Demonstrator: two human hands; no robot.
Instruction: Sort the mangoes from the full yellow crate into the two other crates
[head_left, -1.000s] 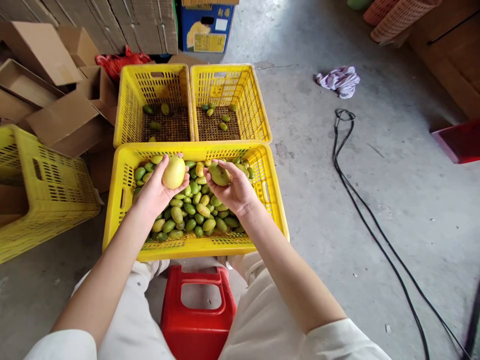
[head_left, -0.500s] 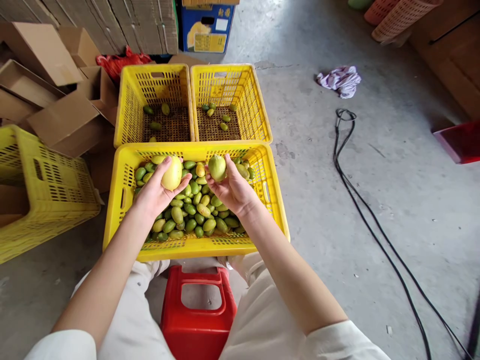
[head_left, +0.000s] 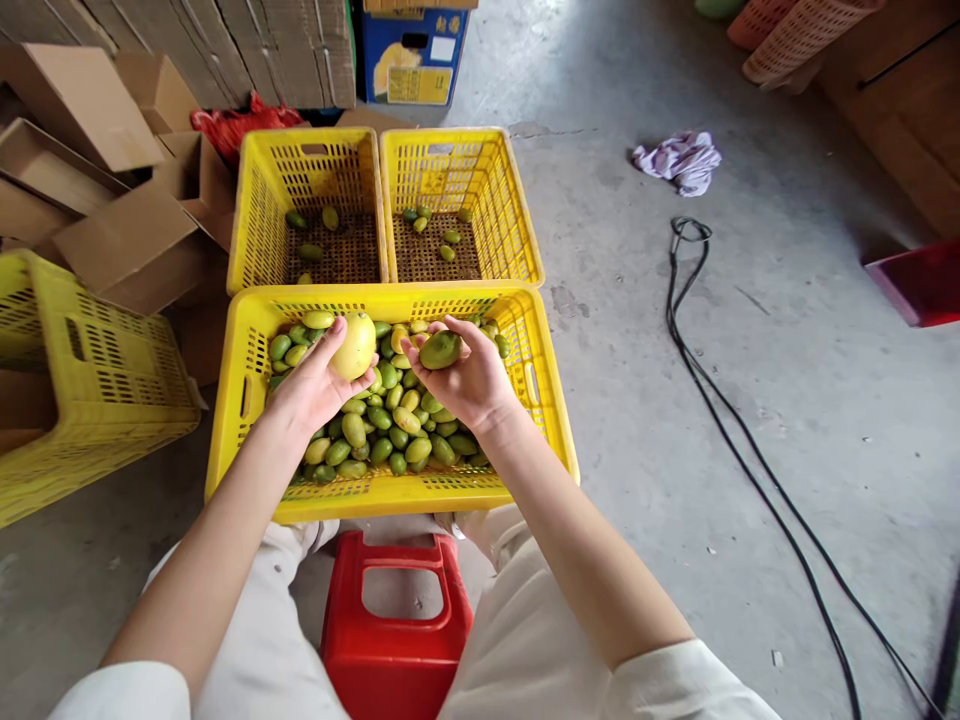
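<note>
My left hand [head_left: 313, 385] is closed round a pale yellow oval fruit [head_left: 355, 347], thumb over its near side. In my right hand [head_left: 471, 378] lies a smaller green oval fruit [head_left: 441, 350], held on its side between thumb and fingers. Both hands are above a wide yellow crate [head_left: 390, 497], apart from each other. Many green and yellowish oval fruits [head_left: 403, 420] fill the middle of that crate, partly hidden under my hands. Their exact kind is unclear; they look like small mangoes or plums.
Two deeper yellow crates, the left one [head_left: 247, 215] and the right one [head_left: 517, 215], stand behind, each with several fruits inside. A red stool [head_left: 394, 640] is between my legs. Cardboard boxes [head_left: 131, 240] and another yellow crate [head_left: 112, 400] crowd the left. A black cable [head_left: 739, 435] lies on the right floor.
The green fruit in my right hand has been turned: on its side, then end toward me, now on its side again. My left hand has tilted the yellow fruit slightly.
</note>
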